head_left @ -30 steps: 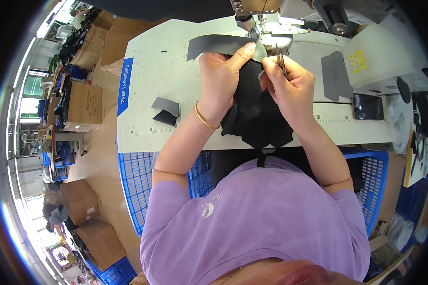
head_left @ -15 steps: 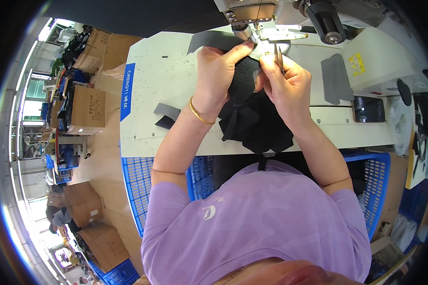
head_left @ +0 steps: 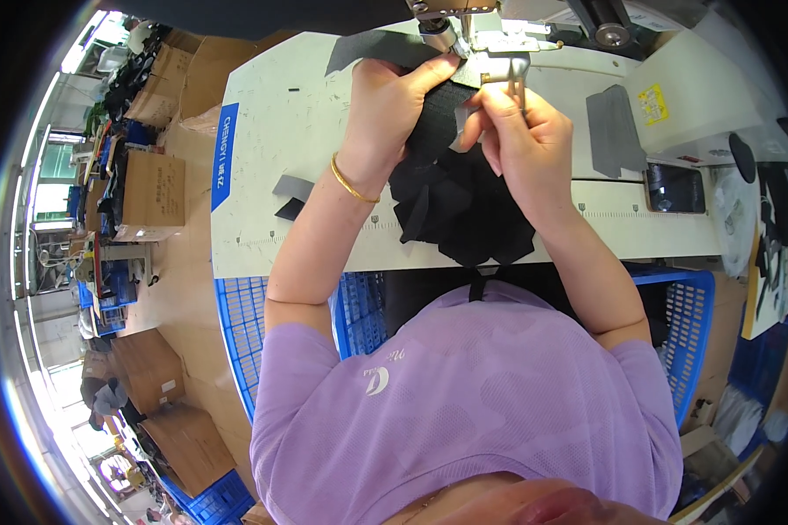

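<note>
My left hand (head_left: 383, 114) is closed on a piece of black fabric (head_left: 436, 122), its thumb pressing the edge close to the presser foot (head_left: 464, 54) of a sewing machine. Just right of it, my right hand (head_left: 530, 144) is closed, with a slim two-pronged metal tool that looks like tweezers (head_left: 517, 80) rising from its fingers. The thumb and fingertips of that hand are beside a small pale edge (head_left: 461, 118) at the fabric; whether they pinch it I cannot tell. Below both hands lies a bunched heap of black fabric (head_left: 468, 214). A dark grey strip (head_left: 368, 48) extends left of the foot.
Two small scraps, one grey (head_left: 293, 186) and one black (head_left: 290, 208), lie on the white machine table (head_left: 271, 140). A grey fabric piece (head_left: 615, 131) and a phone (head_left: 676, 188) are at the right. Blue plastic baskets (head_left: 359, 306) stand below the front edge. Cardboard boxes (head_left: 153, 192) fill the left.
The view has shifted, so the table and machine sit higher in the picture. My right fingertips have drawn slightly away from the presser foot, and a pale edge shows beside them. My left hand keeps its hold.
</note>
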Available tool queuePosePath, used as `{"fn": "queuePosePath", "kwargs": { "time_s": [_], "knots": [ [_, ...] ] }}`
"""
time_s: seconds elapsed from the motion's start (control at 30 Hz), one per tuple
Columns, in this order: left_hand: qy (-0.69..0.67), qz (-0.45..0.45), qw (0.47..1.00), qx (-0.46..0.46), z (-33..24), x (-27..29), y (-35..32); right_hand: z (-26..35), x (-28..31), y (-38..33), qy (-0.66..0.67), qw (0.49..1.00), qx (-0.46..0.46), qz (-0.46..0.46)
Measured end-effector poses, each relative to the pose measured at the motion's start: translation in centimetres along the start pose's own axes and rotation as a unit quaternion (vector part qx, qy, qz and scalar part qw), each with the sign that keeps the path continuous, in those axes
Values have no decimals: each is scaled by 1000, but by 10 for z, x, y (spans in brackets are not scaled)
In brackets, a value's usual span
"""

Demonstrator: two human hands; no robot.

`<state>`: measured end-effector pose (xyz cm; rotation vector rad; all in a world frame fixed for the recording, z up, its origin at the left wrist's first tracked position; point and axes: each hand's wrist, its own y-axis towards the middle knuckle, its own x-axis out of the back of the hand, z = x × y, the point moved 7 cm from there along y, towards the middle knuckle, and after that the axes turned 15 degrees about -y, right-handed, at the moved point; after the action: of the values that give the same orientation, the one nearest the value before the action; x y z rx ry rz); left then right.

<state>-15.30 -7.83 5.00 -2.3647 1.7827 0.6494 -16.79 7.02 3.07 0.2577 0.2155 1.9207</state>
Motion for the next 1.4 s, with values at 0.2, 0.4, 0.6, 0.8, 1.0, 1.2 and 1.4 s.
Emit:
{"fn": "queuePosePath", "kwargs": {
  "time_s": [0.2, 0.4, 0.6, 0.8, 1.0, 1.2, 1.4],
  "knots": [
    [37, 21, 999, -25, -4, 4, -1, 3, 6, 2, -13, 1000, -8, 12],
    [54, 67, 994, 62, -2, -1, -4, 5, 5, 4, -45, 999, 12, 9],
    [-25, 69, 988, 136, 4, 8, 1, 4, -3, 2, -6, 1000, -12, -3],
    [-12, 79, 993, 81, -1, 8, 8, 2, -6, 3, -22, 999, 19, 12],
    [12, 85, 993, 81, -3, 7, 12, 5, -6, 1, 21, 1000, -13, 2],
    [-19, 76, 994, 76, 7, 12, 26, 2, -5, -1, 44, 999, -14, 24],
    [-4, 56, 995, 81, 12, 21, 39, 1, -8, -3, 34, 999, -11, 34]
  ]
}}
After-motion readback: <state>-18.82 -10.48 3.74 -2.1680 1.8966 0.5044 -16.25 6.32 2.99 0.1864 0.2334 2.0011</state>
